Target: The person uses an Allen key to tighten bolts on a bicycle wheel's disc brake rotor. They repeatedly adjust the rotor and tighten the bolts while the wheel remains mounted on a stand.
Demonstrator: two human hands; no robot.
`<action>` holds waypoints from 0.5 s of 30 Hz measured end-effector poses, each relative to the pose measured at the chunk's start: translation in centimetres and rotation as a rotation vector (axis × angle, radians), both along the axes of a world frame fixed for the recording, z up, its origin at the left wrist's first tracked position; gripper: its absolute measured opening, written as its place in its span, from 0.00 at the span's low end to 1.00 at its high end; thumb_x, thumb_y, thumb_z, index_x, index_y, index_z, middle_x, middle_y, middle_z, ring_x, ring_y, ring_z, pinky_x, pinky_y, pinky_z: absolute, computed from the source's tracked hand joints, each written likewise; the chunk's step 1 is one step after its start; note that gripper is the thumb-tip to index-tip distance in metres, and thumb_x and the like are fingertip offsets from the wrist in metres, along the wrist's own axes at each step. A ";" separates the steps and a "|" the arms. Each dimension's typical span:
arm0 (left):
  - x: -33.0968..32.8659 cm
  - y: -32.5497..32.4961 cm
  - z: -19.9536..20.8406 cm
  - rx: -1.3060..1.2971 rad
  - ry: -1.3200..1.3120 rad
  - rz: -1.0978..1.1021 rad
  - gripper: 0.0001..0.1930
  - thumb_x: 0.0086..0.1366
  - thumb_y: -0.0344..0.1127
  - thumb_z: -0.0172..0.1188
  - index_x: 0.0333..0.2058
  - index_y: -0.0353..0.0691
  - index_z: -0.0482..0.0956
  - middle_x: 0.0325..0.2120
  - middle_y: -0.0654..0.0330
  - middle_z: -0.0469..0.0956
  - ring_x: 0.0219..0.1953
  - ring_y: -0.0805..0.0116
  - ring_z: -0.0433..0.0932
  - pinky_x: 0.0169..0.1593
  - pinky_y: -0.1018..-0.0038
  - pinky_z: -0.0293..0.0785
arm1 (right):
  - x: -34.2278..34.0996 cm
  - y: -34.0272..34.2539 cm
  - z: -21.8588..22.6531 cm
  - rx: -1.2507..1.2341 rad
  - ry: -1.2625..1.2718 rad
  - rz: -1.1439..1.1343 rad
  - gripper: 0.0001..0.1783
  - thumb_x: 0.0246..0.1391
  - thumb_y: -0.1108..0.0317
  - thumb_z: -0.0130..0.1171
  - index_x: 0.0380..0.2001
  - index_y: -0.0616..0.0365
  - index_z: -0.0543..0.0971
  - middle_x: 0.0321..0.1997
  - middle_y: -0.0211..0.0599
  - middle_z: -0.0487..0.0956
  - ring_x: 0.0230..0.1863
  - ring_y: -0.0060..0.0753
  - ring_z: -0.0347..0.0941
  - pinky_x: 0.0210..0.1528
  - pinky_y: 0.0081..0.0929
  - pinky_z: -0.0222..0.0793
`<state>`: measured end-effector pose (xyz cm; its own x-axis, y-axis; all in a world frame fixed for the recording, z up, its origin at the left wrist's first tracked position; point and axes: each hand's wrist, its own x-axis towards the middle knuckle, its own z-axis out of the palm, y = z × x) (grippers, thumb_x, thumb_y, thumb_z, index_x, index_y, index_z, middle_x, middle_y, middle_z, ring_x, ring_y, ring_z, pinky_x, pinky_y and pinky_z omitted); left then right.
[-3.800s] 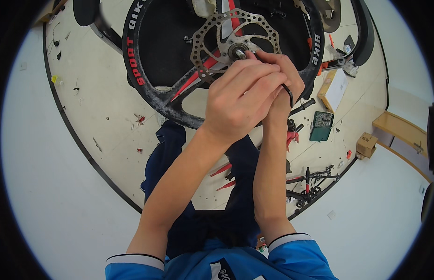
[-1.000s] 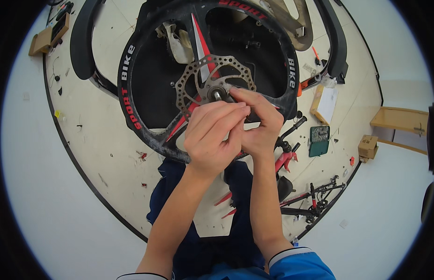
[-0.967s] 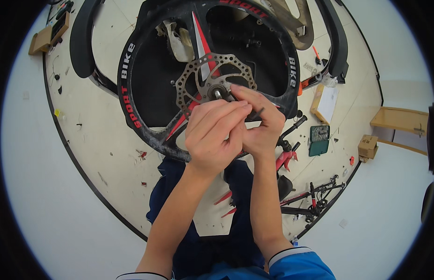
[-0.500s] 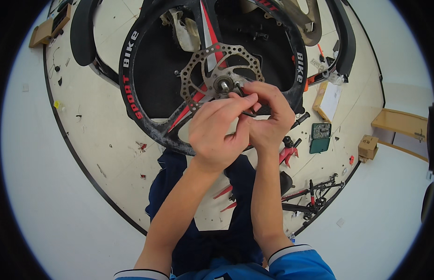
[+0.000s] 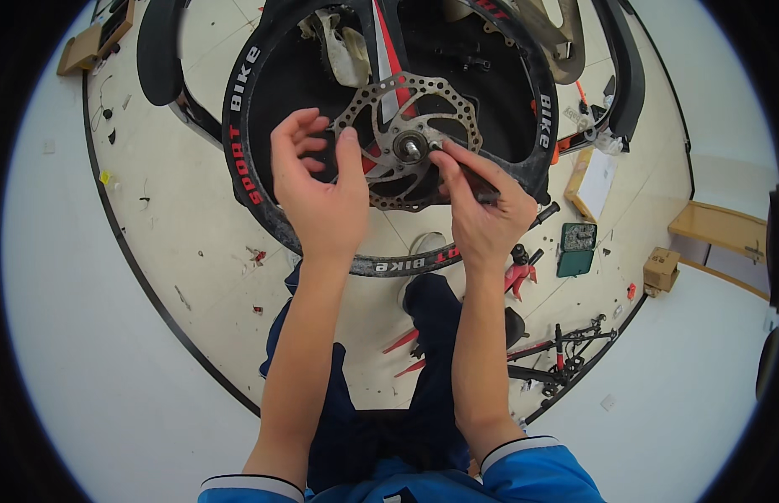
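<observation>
A bicycle wheel (image 5: 257, 117) with a black rim and red-and-white spokes lies in front of me. At its hub sits a silver disc brake rotor (image 5: 461, 107) with many holes, and the threaded axle (image 5: 412, 149) sticks up in the middle. My right hand (image 5: 490, 210) pinches a small silver bolt (image 5: 434, 145) at the rotor's inner ring, right of the axle. A dark slim tool, seemingly a hex key (image 5: 487, 199), shows partly against that palm. Over the rotor's left side hovers my left hand (image 5: 320, 189), open, fingers apart, holding nothing.
A crumpled whitish cloth or bag (image 5: 346, 59) lies on the black surface under the wheel. To the right are a green case (image 5: 576, 261), a cardboard box (image 5: 660, 268) and a black bike frame (image 5: 561, 356). Small parts are scattered over the floor.
My left hand has let go of the dark tool and moved left, its fingers opening. My right fingertips have shifted onto the bolt by the axle, with the tool lying back against the palm.
</observation>
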<state>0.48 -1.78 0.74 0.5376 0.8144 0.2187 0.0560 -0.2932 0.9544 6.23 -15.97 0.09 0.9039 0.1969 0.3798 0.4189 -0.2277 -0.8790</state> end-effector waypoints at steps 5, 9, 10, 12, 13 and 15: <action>0.7 -1.1 -1.6 -0.338 -0.067 -0.161 0.20 0.71 0.29 0.61 0.56 0.34 0.64 0.39 0.61 0.78 0.37 0.78 0.77 0.39 0.80 0.76 | -0.2 0.8 -0.3 0.047 -0.029 -0.038 0.10 0.55 0.82 0.67 0.42 0.69 0.85 0.33 0.40 0.87 0.31 0.23 0.83 0.35 0.14 0.78; 0.9 -0.9 -2.0 -0.317 -0.017 -0.158 0.20 0.70 0.29 0.61 0.55 0.33 0.64 0.36 0.61 0.78 0.35 0.79 0.77 0.39 0.80 0.76 | -0.1 0.8 -0.7 0.050 -0.069 -0.034 0.10 0.54 0.83 0.68 0.41 0.70 0.84 0.34 0.42 0.86 0.34 0.26 0.84 0.37 0.17 0.80; 1.0 -0.9 -2.0 -0.314 -0.021 -0.158 0.20 0.70 0.29 0.61 0.55 0.33 0.65 0.36 0.61 0.78 0.35 0.79 0.77 0.38 0.80 0.76 | -0.1 0.7 -0.7 0.049 -0.068 -0.023 0.10 0.54 0.83 0.68 0.41 0.70 0.84 0.34 0.42 0.86 0.34 0.26 0.84 0.38 0.17 0.80; 1.0 -0.9 -2.2 -0.305 -0.017 -0.162 0.19 0.70 0.29 0.62 0.54 0.33 0.65 0.35 0.61 0.78 0.34 0.79 0.77 0.37 0.81 0.77 | 0.0 0.6 -0.7 0.055 -0.049 -0.021 0.08 0.54 0.83 0.68 0.39 0.70 0.84 0.34 0.42 0.86 0.35 0.26 0.84 0.39 0.18 0.81; 1.1 -0.9 -2.2 -0.298 -0.010 -0.164 0.19 0.70 0.29 0.62 0.54 0.33 0.65 0.35 0.61 0.79 0.34 0.79 0.77 0.36 0.81 0.77 | 0.0 0.5 -0.6 0.059 -0.039 -0.021 0.07 0.54 0.83 0.68 0.38 0.70 0.84 0.34 0.42 0.86 0.35 0.26 0.84 0.39 0.18 0.81; 1.1 -0.7 -2.0 -0.290 -0.005 -0.159 0.19 0.70 0.30 0.62 0.54 0.33 0.65 0.34 0.61 0.79 0.34 0.80 0.77 0.35 0.81 0.77 | 0.0 0.9 -0.6 0.056 -0.065 -0.030 0.08 0.55 0.83 0.68 0.39 0.70 0.84 0.33 0.42 0.86 0.35 0.26 0.84 0.40 0.19 0.81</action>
<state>1.59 -2.48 -1.21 0.6622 0.7493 -0.0070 0.0267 -0.0143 0.9995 6.23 -15.05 -0.52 0.8820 0.1465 0.4479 0.4696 -0.1922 -0.8617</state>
